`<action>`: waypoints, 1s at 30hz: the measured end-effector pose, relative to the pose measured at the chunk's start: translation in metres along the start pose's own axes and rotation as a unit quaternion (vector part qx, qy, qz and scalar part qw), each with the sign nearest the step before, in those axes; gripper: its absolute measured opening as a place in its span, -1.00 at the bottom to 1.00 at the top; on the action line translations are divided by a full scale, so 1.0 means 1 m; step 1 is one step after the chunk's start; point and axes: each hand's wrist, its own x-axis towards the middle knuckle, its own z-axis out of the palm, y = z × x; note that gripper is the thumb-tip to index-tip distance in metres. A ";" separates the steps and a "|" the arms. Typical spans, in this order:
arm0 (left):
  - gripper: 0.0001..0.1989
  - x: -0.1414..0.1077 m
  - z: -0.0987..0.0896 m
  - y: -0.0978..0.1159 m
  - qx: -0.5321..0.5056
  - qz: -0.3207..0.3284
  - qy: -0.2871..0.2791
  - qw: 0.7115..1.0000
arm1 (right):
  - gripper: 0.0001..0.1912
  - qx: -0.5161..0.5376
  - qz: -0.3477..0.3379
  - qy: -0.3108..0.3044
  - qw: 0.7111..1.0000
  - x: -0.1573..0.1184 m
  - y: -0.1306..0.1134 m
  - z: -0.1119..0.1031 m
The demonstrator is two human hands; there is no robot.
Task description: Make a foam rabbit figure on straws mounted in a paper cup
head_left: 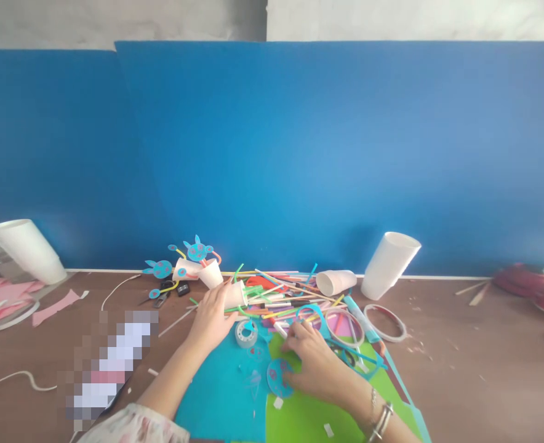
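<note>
My left hand (214,314) is wrapped round a white paper cup (234,295) lying on its side, with green straws sticking out near its mouth. My right hand (311,357), fingers curled, has its thumb on the edge of a round blue paper face (279,377) with reddish marks. Under both hands lie a blue paper sheet (221,394) and a green one (295,424). A tape roll (246,333) and small blue paper cutouts (253,375) sit between the hands.
Bunched straws and pens (276,295) lie behind the hands. Two finished-looking blue rabbit figures (197,249) on cups stand at the back left. Tall white cups (389,264), a large tape ring (385,323) and a blurred-out phone-like object (115,363) are around. A blue panel (300,154) borders the table.
</note>
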 end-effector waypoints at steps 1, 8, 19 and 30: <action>-0.32 0.000 0.000 0.000 0.009 -0.001 0.001 1.000 | -0.69 0.004 0.003 -0.014 1.000 -0.001 -0.003 -0.001; -0.38 -0.001 -0.001 0.007 0.029 -0.055 -0.016 0.998 | -0.68 0.005 0.016 -0.040 0.999 -0.002 -0.009 0.002; -0.55 0.009 -0.014 0.019 -0.076 -0.111 0.061 0.989 | -0.81 0.108 0.045 -0.034 0.993 0.003 0.001 -0.004; -0.17 -0.003 -0.035 0.093 -0.323 -0.230 0.009 0.918 | -0.72 0.537 0.123 0.272 0.789 0.016 0.029 -0.041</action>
